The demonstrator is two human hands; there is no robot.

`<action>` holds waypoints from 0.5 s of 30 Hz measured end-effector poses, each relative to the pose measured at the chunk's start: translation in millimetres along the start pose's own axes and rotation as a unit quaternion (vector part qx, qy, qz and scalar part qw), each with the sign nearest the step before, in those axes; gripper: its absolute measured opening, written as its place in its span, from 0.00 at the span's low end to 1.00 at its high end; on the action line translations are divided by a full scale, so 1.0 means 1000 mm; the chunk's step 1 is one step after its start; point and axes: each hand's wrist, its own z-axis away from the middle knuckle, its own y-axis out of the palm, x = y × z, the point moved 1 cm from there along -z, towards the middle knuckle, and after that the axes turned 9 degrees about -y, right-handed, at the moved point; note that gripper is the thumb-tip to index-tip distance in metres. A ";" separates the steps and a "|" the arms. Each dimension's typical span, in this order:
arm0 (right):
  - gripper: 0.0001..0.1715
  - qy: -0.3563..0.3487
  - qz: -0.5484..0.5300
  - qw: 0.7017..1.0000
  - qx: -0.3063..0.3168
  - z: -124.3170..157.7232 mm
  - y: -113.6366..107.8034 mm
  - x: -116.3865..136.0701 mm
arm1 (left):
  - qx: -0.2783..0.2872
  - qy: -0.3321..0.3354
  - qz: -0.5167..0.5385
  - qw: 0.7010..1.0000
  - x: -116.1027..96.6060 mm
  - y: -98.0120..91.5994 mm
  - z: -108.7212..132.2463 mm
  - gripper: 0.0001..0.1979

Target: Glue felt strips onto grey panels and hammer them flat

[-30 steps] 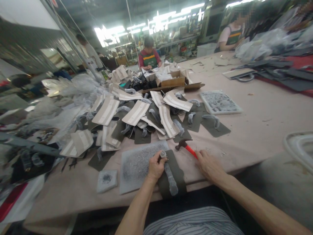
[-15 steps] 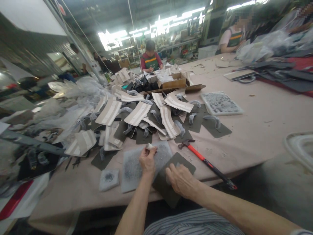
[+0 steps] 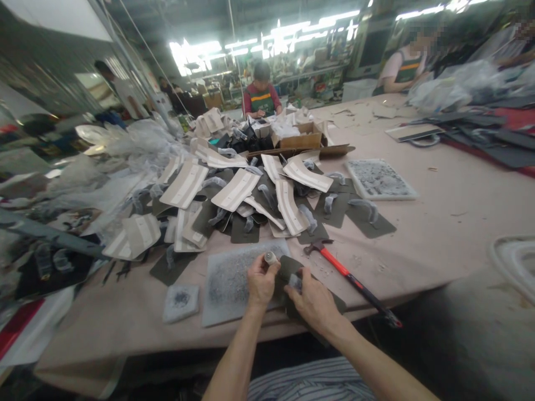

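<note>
My left grip [image 3: 261, 283] is pinched on a small pale cylinder [image 3: 270, 257]; right grip [image 3: 315, 301] curled on the wrapped handle [image 3: 295, 282] of the dark panel [image 3: 288, 265], at the near edge of the worktop [image 3: 125, 318]. Probably light, stiffish, slippery; I'd hold mid-handle.

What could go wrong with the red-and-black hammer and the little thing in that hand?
The red-and-black claw hammer lies with its handle end jutting past the edge of the pinkish cloth-covered table, so a bump might knock it off. The small pale cylindrical piece is pinched in the left hand, so it might slip out and roll away.
</note>
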 end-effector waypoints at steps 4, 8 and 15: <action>0.22 0.058 -0.148 0.987 -0.030 0.000 0.016 -0.008 | 0.007 -0.031 0.000 0.999 0.014 0.006 -0.006 0.13; 0.27 0.096 -0.247 0.962 -0.067 -0.001 0.025 -0.009 | 0.031 0.001 -0.042 0.999 0.015 0.009 -0.020 0.10; 0.33 -0.051 0.116 0.992 -0.012 0.019 0.028 -0.003 | 0.079 0.083 -0.155 0.981 0.023 0.007 -0.026 0.09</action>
